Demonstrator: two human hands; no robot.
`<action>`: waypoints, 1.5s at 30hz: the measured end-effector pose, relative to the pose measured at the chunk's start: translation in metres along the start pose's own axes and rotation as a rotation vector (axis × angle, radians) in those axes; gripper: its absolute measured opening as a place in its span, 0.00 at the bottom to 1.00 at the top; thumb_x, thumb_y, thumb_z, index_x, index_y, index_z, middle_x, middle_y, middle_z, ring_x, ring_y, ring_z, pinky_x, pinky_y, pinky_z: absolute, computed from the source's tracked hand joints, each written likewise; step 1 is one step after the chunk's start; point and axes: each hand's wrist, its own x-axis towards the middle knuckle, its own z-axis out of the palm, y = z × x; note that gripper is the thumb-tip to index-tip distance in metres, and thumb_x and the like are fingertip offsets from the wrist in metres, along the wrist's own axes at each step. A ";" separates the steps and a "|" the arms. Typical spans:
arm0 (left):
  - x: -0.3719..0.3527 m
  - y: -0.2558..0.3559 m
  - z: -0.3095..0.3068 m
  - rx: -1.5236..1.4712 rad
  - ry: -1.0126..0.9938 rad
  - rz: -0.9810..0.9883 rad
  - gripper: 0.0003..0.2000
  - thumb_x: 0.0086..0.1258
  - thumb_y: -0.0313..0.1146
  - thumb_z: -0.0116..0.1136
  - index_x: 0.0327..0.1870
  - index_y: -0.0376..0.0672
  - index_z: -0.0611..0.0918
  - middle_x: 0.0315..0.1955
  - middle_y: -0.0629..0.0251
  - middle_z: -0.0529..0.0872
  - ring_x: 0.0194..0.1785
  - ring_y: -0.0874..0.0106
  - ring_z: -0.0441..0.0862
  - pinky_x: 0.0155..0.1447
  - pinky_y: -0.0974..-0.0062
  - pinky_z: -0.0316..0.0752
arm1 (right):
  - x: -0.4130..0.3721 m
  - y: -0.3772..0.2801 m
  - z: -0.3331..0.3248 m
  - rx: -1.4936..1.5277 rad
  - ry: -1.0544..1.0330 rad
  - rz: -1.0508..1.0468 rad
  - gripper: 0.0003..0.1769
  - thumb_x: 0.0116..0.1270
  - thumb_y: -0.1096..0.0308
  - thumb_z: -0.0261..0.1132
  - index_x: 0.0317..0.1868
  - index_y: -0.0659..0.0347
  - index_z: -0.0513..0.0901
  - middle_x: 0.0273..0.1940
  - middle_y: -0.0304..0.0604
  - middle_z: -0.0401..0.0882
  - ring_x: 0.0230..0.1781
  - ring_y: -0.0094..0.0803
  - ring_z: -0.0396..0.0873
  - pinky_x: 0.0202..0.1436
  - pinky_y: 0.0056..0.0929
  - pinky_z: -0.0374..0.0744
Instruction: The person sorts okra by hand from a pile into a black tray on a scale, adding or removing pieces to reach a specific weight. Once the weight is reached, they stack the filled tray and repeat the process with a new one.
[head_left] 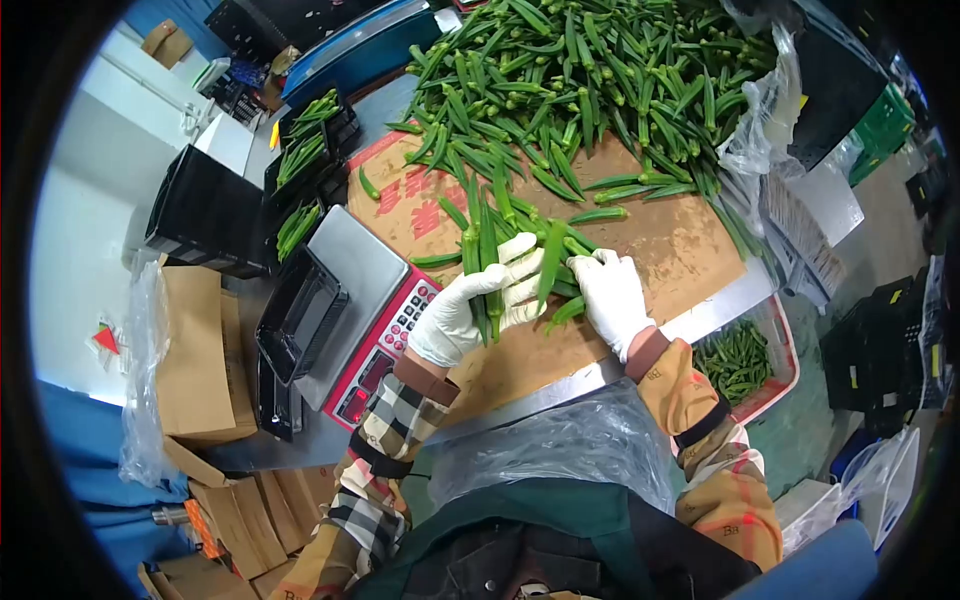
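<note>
Clasping slim ridged okra pods [487, 255], left hand [470, 310] gloved.

The okra heap [570, 80] is lying on the cardboard sheet [680, 250] covering the bench [560, 385]; the weighing scale [365, 275] is sitting leftward, carrying a tray [298, 318].

Left hand [468, 305], white-gloved, grips a bunch of okra pods [487, 255] upright over the cardboard sheet [670, 240], right hand [612, 295] presses against more pods beside it, the big okra heap [580, 80] sits behind, red scale [375, 315] just left with a black tray [300, 315] on it.
</note>
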 end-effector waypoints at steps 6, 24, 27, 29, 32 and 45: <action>-0.002 -0.005 -0.016 0.077 0.211 0.054 0.29 0.75 0.32 0.65 0.75 0.37 0.71 0.67 0.55 0.81 0.62 0.64 0.85 0.64 0.64 0.83 | 0.014 0.006 0.002 -0.009 -0.093 0.094 0.15 0.64 0.69 0.66 0.51 0.56 0.81 0.41 0.45 0.84 0.46 0.46 0.81 0.49 0.45 0.76; -0.005 -0.035 0.013 0.434 0.309 0.338 0.29 0.82 0.30 0.57 0.80 0.36 0.63 0.71 0.61 0.75 0.72 0.71 0.72 0.76 0.70 0.66 | 0.011 -0.069 -0.018 1.743 -0.089 0.699 0.28 0.69 0.75 0.73 0.68 0.63 0.77 0.56 0.38 0.85 0.54 0.25 0.82 0.58 0.27 0.81; -0.040 -0.012 0.025 0.608 0.375 0.390 0.33 0.82 0.32 0.57 0.83 0.35 0.57 0.76 0.59 0.69 0.78 0.71 0.65 0.80 0.70 0.60 | 0.024 -0.101 -0.020 1.878 -0.117 0.717 0.21 0.73 0.69 0.71 0.64 0.61 0.81 0.55 0.37 0.85 0.52 0.24 0.82 0.58 0.29 0.81; -0.068 0.014 0.028 0.642 0.414 0.426 0.36 0.81 0.33 0.58 0.83 0.33 0.54 0.75 0.57 0.70 0.76 0.70 0.66 0.79 0.71 0.62 | 0.040 -0.133 -0.023 1.900 -0.178 0.718 0.20 0.74 0.66 0.70 0.63 0.61 0.81 0.55 0.38 0.85 0.52 0.24 0.83 0.57 0.29 0.81; -0.119 0.068 0.038 0.727 0.406 0.435 0.32 0.81 0.35 0.58 0.81 0.35 0.61 0.71 0.62 0.73 0.70 0.74 0.70 0.73 0.74 0.68 | 0.074 -0.199 -0.032 2.035 -0.181 0.549 0.19 0.76 0.63 0.68 0.63 0.62 0.81 0.53 0.39 0.86 0.50 0.25 0.83 0.55 0.31 0.83; -0.264 0.186 -0.066 0.970 0.897 0.278 0.26 0.85 0.46 0.51 0.75 0.37 0.74 0.71 0.59 0.78 0.74 0.70 0.73 0.79 0.72 0.64 | 0.116 -0.292 -0.028 1.614 -0.405 0.141 0.25 0.79 0.64 0.63 0.70 0.67 0.74 0.64 0.48 0.81 0.64 0.32 0.78 0.68 0.30 0.75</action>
